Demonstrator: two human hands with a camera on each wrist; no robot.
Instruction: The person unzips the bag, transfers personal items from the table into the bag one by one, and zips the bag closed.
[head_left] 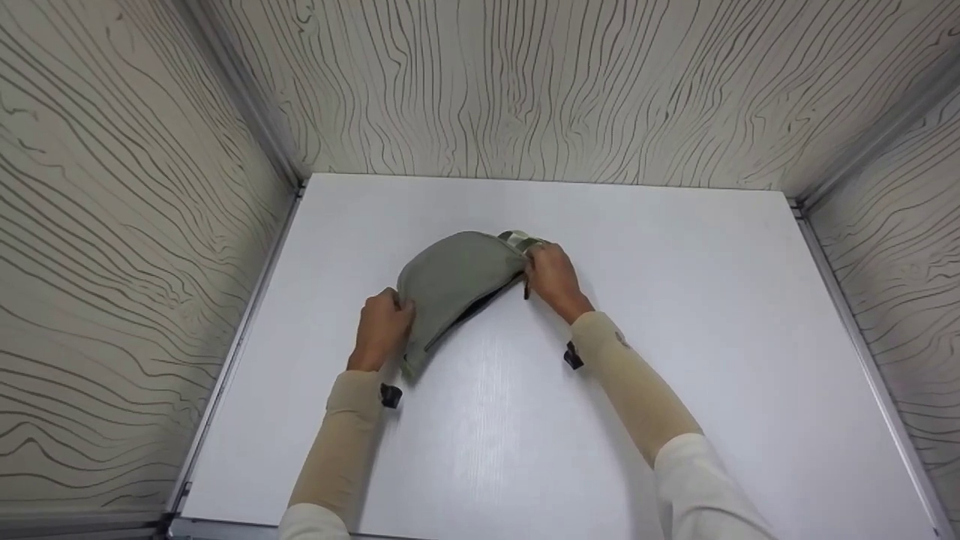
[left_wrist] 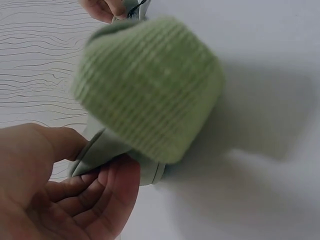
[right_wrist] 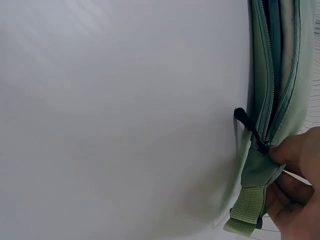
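A grey-green waist bag is held above the white tabletop, its curved side facing away. My left hand pinches the bag's left edge between thumb and fingers. At the other end, my right hand grips the corner beside the zipper's end. In the right wrist view the zipper is undone, showing a dark gap, and a black zipper pull hangs near my thumb. Green webbing sticks out below that corner. A ribbed green strap end, blurred, covers much of the bag in the left wrist view.
The white tabletop extends around the bag on all sides. Wood-grain patterned panels stand along the back, left and right, with grey metal rails at the corners. Small black devices are attached at both wrists.
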